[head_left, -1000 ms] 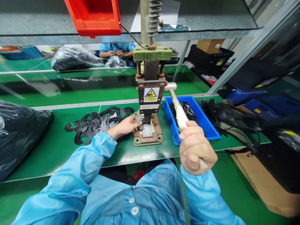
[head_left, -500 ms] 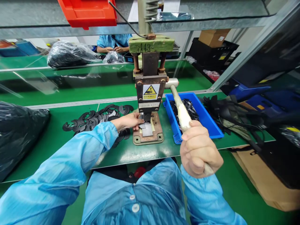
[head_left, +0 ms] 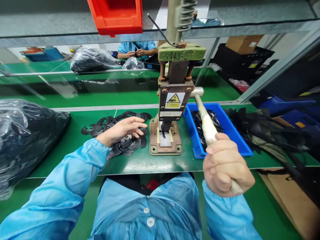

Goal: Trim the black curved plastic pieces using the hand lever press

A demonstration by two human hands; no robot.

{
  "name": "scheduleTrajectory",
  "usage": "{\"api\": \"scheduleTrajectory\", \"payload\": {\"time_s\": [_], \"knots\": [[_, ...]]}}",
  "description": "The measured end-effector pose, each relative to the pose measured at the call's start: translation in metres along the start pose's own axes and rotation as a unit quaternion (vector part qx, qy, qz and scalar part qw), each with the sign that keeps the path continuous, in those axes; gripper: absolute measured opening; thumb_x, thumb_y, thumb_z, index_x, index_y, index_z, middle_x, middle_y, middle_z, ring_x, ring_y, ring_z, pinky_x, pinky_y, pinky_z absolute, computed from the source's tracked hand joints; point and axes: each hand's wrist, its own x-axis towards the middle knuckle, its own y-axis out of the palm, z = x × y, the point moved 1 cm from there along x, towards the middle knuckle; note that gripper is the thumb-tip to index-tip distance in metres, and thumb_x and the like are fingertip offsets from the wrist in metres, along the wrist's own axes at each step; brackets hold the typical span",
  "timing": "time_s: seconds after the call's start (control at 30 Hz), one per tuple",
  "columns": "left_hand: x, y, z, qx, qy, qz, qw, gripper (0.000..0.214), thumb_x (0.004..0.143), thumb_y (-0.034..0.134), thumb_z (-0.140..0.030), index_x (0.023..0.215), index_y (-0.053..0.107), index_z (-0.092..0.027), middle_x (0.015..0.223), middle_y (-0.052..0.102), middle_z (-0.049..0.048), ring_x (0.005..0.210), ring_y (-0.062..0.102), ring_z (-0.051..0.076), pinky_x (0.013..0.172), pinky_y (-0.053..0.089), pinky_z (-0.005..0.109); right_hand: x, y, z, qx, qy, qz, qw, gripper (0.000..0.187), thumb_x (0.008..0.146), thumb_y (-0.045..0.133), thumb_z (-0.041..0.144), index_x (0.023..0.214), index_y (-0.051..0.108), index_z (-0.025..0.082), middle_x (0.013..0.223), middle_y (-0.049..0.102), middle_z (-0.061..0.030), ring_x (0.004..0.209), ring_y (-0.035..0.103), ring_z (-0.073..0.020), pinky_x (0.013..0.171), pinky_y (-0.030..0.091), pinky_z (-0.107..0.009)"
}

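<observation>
My right hand (head_left: 227,163) is wrapped round the lever handle (head_left: 208,123) of a manual press (head_left: 173,100). The handle slants from the press's right side down toward me. Left of the press, my left hand (head_left: 126,128) hovers with fingers apart over a pile of black curved pieces (head_left: 110,124), with nothing visibly held. Beneath the ram, a pale metal plate (head_left: 165,141) lies on the press base (head_left: 178,140). A small dark piece (head_left: 163,133) shows at the back of that plate, right under the ram.
A blue bin (head_left: 226,116) of small black parts stands right of the press. Black straps (head_left: 260,133) lie beyond it. A full plastic bag (head_left: 27,140) sits at the left. An orange-red bin (head_left: 117,20) hangs overhead. Across the bench, another person's hands (head_left: 136,53) are busy.
My left hand has drawn back leftward from under the press to over the pile, and its fingers have opened. My right hand keeps its hold on the handle. The view has turned slightly left.
</observation>
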Motion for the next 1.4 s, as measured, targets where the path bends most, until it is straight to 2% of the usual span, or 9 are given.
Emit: {"api": "scheduleTrajectory", "payload": {"time_s": [0.13, 0.23, 0.33, 0.63, 0.83, 1.0, 1.13, 1.23, 1.4], "knots": [[-0.011, -0.021, 0.022, 0.347, 0.028, -0.085, 0.934, 0.043, 0.089, 0.075, -0.054, 0.116, 0.073, -0.020, 0.116, 0.079, 0.0109, 0.098, 0.074, 0.025, 0.086, 0.057, 0.036, 0.005, 0.008, 0.000, 0.047, -0.049, -0.036, 0.997, 0.047, 0.096, 0.070, 0.037, 0.056, 0.051, 0.020, 0.056, 0.056, 0.0027, 0.067, 0.064, -0.0173, 0.091, 0.056, -0.056], [-0.018, -0.005, 0.032, 0.537, -0.001, -0.070, 0.841, 0.041, 0.084, 0.078, -0.055, 0.108, 0.071, -0.023, 0.110, 0.078, 0.0096, 0.099, 0.074, 0.030, 0.088, 0.055, 0.040, 0.006, 0.011, 0.000, 0.045, -0.052, -0.050, 0.996, 0.049, 0.096, 0.070, 0.038, 0.054, 0.050, 0.020, 0.055, 0.056, 0.0029, 0.065, 0.064, -0.0168, 0.090, 0.056, -0.055], [-0.023, 0.015, 0.036, 0.597, -0.012, -0.049, 0.801, 0.042, 0.081, 0.082, -0.052, 0.107, 0.068, -0.023, 0.106, 0.077, 0.0117, 0.103, 0.073, 0.034, 0.091, 0.054, 0.042, 0.007, 0.012, 0.000, 0.044, -0.052, -0.054, 0.996, 0.050, 0.095, 0.071, 0.037, 0.053, 0.049, 0.020, 0.055, 0.056, 0.0027, 0.064, 0.063, -0.0168, 0.089, 0.056, -0.054], [-0.013, 0.014, 0.045, 0.492, 0.019, -0.041, 0.870, 0.031, 0.072, 0.089, -0.034, 0.092, 0.067, -0.024, 0.088, 0.071, 0.0043, 0.082, 0.067, 0.025, 0.077, 0.048, 0.033, 0.008, 0.015, -0.002, 0.041, -0.058, -0.069, 0.995, 0.050, 0.090, 0.073, 0.038, 0.052, 0.045, 0.022, 0.051, 0.053, 0.0026, 0.060, 0.060, -0.0181, 0.087, 0.056, -0.056], [-0.027, 0.017, 0.021, 0.406, 0.059, -0.066, 0.910, 0.019, 0.089, 0.074, -0.037, 0.082, 0.062, -0.024, 0.075, 0.065, -0.0012, 0.067, 0.057, 0.016, 0.063, 0.039, 0.028, 0.007, 0.013, 0.000, 0.032, -0.051, -0.055, 0.997, 0.047, 0.092, 0.069, 0.038, 0.055, 0.046, 0.023, 0.052, 0.052, 0.0032, 0.060, 0.060, -0.0184, 0.088, 0.057, -0.057], [-0.023, 0.027, 0.033, 0.122, 0.059, -0.164, 0.977, 0.032, 0.088, 0.079, -0.040, 0.098, 0.053, -0.023, 0.074, 0.063, -0.0038, 0.065, 0.065, 0.014, 0.059, 0.046, 0.022, 0.007, 0.014, 0.001, 0.034, -0.040, -0.054, 0.997, 0.048, 0.093, 0.070, 0.037, 0.055, 0.044, 0.023, 0.053, 0.051, 0.0035, 0.062, 0.059, -0.0184, 0.092, 0.056, -0.058], [-0.003, 0.051, 0.052, -0.018, 0.067, -0.178, 0.982, 0.044, 0.087, 0.079, -0.035, 0.121, 0.054, -0.021, 0.090, 0.069, 0.0009, 0.080, 0.076, 0.018, 0.075, 0.059, 0.030, 0.006, 0.015, 0.003, 0.028, -0.038, -0.066, 0.997, 0.052, 0.095, 0.069, 0.038, 0.054, 0.042, 0.023, 0.054, 0.051, 0.0038, 0.063, 0.060, -0.0174, 0.092, 0.057, -0.057], [0.006, 0.065, 0.054, 0.115, 0.082, -0.154, 0.978, 0.021, 0.095, 0.069, -0.037, 0.107, 0.064, -0.021, 0.090, 0.070, 0.0039, 0.083, 0.074, 0.020, 0.080, 0.058, 0.034, 0.006, 0.015, 0.003, 0.023, -0.032, -0.063, 0.997, 0.053, 0.095, 0.070, 0.039, 0.053, 0.042, 0.022, 0.054, 0.051, 0.0044, 0.063, 0.060, -0.0170, 0.092, 0.056, -0.057], [0.008, 0.064, 0.040, 0.400, 0.107, -0.129, 0.901, 0.013, 0.098, 0.066, -0.036, 0.093, 0.068, -0.024, 0.097, 0.072, 0.0091, 0.101, 0.071, 0.029, 0.093, 0.054, 0.038, 0.008, 0.015, 0.006, 0.027, -0.032, -0.059, 0.997, 0.053, 0.096, 0.069, 0.039, 0.054, 0.043, 0.022, 0.054, 0.052, 0.0044, 0.063, 0.060, -0.0168, 0.093, 0.057, -0.056]]}}
